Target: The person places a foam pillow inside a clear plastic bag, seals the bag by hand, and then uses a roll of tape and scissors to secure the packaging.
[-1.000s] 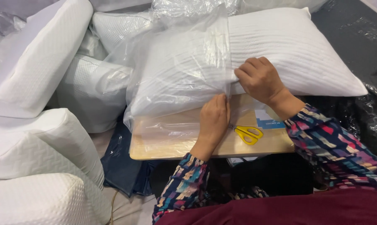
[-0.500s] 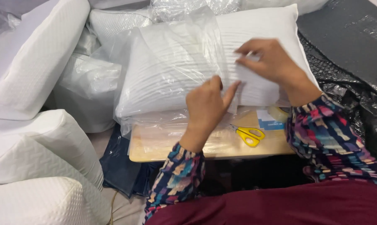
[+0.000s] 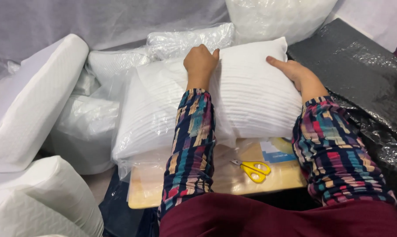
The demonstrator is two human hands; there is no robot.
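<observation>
White ribbed pillow (image 3: pixel 251 101) lying across the middle of the view, resting on a pale wooden board (image 3: pixel 216 184), its left half sheathed in a clear plastic bag (image 3: pixel 141 114). Left hand (image 3: pixel 200 61) clenched at the pillow's far edge, about 12 o'clock from the pillow's centre, fingers curled tight over the rim of bag and pillow together. Right hand (image 3: pixel 295 74) laid flat and unclenched on the pillow's upper right corner, about 2 o'clock from its centre, fingers stretched toward 10 o'clock, pressing down, gripping nothing. Pillow thus spread between the two hands and below them, most of its bulk toward 6 o'clock from the left fist. Both forearms in multicoloured patterned sleeves (image 3: pixel 192 149) reaching over it from the bottom edge.

Yellow-handled scissors (image 3: pixel 253 169) flat on the board at 6 o'clock from the pillow, just beside a blue and white card (image 3: pixel 277 151), well apart from either hand. Black bubble wrap (image 3: pixel 365 79) at 3 o'clock. More white pillows (image 3: pixel 27 109) stacked at 9 o'clock, others in clear wrap (image 3: pixel 185 39) at 12 o'clock, touching the pillow's far side.
</observation>
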